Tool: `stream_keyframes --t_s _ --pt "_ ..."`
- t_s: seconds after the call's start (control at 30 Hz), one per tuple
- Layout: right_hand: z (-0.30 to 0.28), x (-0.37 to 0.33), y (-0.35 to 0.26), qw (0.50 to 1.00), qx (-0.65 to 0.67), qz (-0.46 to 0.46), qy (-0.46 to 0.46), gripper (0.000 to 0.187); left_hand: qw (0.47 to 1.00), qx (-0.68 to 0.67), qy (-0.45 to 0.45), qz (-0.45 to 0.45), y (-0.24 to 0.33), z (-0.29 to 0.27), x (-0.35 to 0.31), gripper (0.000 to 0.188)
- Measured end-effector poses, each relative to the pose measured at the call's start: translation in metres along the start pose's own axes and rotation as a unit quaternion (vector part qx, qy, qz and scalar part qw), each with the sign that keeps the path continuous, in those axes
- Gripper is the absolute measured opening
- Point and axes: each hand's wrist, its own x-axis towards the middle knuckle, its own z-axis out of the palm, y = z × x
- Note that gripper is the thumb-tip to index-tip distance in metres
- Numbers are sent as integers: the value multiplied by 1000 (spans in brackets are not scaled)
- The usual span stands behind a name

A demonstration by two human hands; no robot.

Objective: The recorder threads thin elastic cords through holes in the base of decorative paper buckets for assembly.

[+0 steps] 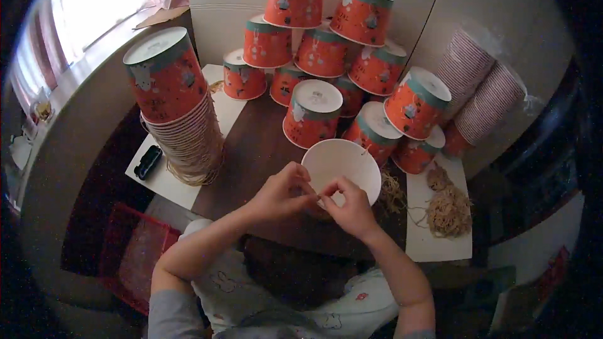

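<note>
A paper bucket with a white inside (342, 160) stands mouth up on the dark table in front of me. At its near rim my left hand (284, 193) and my right hand (352, 209) meet, fingertips almost touching. Both are closed in a pinch; what lies between the fingertips is too small to make out. A short bit of string shows at the bucket's far rim. Just right of the bucket lies a loose bunch of tan string (392, 193), and farther right a larger heap of string (448, 212) rests on a white board.
Upside-down orange buckets (312, 116) are piled behind the bucket. A tall stack of nested buckets with string handles (185, 132) stands left, beside a small black object (148, 162). Wrapped bucket stacks (480, 100) lean at the right wall. A red basket (135, 251) sits lower left.
</note>
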Motion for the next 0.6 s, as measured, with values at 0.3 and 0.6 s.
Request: stream_keyframes --t_s 0.3,0.6 --pt "-3 -2 -2 998 -14 -64 16 10 997 -71 -23 35 -12 -5 6 28" --pt "-5 -3 -4 994 -73 -74 -21 14 997 -71 -21 37 -16 -5 5 27"
